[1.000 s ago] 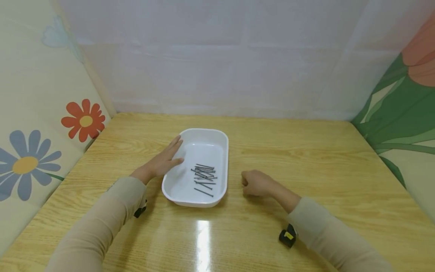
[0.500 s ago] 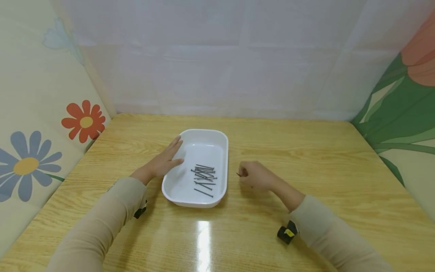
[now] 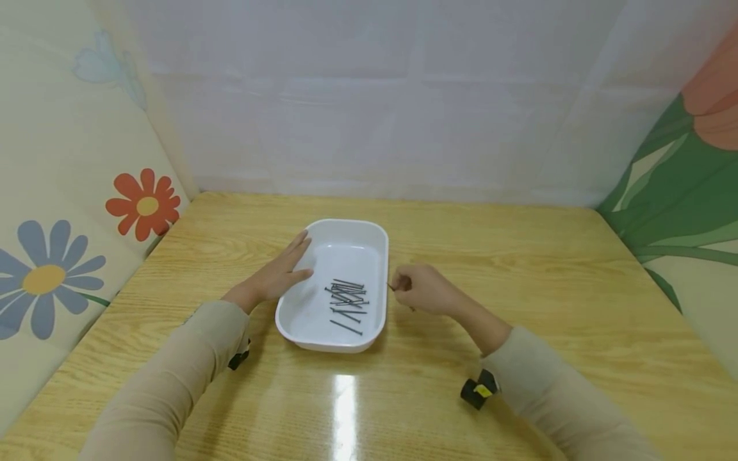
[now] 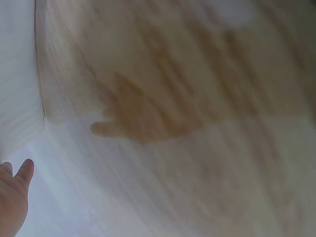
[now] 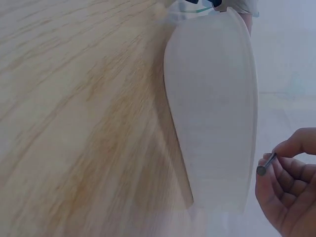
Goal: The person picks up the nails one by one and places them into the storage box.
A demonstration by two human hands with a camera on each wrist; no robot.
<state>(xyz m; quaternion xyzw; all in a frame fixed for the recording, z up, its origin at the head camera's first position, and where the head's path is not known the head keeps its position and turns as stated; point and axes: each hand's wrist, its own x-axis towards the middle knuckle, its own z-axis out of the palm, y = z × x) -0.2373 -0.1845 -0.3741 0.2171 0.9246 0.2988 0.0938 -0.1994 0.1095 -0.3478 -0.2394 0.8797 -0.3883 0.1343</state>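
A white tray (image 3: pixel 300 320) stands on the table, with several dark nails (image 3: pixel 348 301) lying in a loose pile inside it. My left hand (image 3: pixel 282 272) rests on the tray's left rim, fingers straight and thumb reaching over the inside. Just outside the right rim, my right hand (image 3: pixel 426 291) pinches one nail (image 5: pixel 265 164) between thumb and fingers. In the right wrist view that nail's round head shows beside the tray's outer wall. The left wrist view catches only part of the left hand (image 4: pixel 14 197) and its reflection.
The wooden table (image 3: pixel 519 269) has a glossy top. A white sheet (image 3: pixel 403 128) hangs behind it, and flower-printed panels (image 3: pixel 46 282) flank both sides. A black wrist camera (image 3: pixel 477 392) sits below the right sleeve.
My right hand has risen from the tabletop and moved left to the tray's right rim, and a nail now shows in its pinch. The left hand and the tray have stayed put.
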